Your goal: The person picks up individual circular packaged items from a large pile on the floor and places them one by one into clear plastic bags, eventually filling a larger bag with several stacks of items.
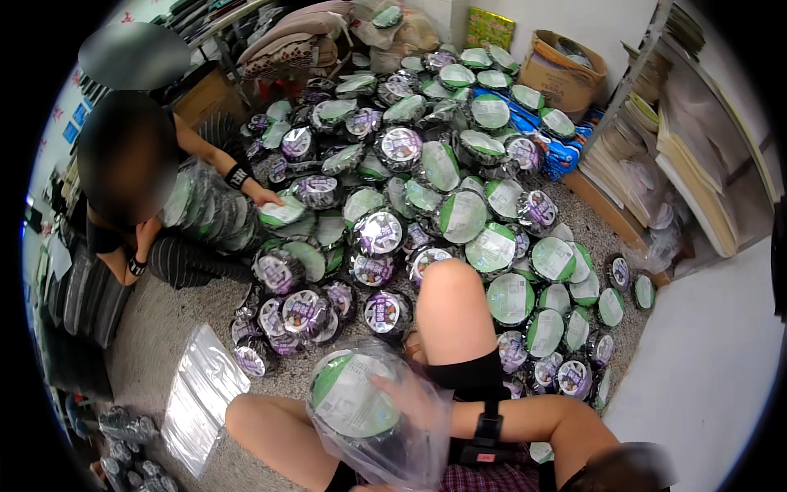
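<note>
Between my knees is a clear plastic bag [426, 459] with a round wrapped package [352, 398] inside, its green-and-white labelled face turned up. My right hand [406, 400] reaches into the bag from the right, its fingers closed against the package's edge and blurred by the plastic. A black band circles that wrist. Of my left hand, at most a sliver shows at the lower edge beneath the bag, with its fingers hidden. Just ahead of my knees lies a large heap of similar round packages [463, 217], some green-and-white side up, others showing purple-and-black labels.
A stack of flat clear bags [201, 402] lies on the speckled floor at left. Another person [131, 189] sits at far left, one hand on a package. Behind the heap stand a cardboard box [561, 74] and a blue bag [566, 152]. A shelf [689, 156] edges the right.
</note>
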A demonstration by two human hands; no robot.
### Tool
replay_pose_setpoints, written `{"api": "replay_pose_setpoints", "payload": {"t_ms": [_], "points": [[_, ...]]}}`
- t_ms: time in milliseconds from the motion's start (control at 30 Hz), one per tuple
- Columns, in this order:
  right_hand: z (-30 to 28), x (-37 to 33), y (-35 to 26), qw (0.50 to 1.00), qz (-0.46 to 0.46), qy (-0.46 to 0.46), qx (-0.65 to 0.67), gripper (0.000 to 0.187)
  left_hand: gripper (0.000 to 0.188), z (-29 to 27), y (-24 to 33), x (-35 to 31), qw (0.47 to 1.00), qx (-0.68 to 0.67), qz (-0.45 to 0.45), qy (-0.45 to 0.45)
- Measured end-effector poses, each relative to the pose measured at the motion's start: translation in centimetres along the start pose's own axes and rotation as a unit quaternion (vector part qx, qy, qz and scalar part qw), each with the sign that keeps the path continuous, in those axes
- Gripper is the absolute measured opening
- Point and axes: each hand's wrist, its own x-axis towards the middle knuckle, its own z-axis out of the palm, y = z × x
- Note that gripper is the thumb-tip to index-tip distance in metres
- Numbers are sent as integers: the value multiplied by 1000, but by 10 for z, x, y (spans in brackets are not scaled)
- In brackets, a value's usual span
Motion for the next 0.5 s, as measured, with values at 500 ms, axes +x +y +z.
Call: {"api": "replay_pose_setpoints", "payload": {"t_ms": [500], "points": [[-300,288,-110,541,-416,280,-675,50,33,-132,-189,37,877,451,-127,110]]}}
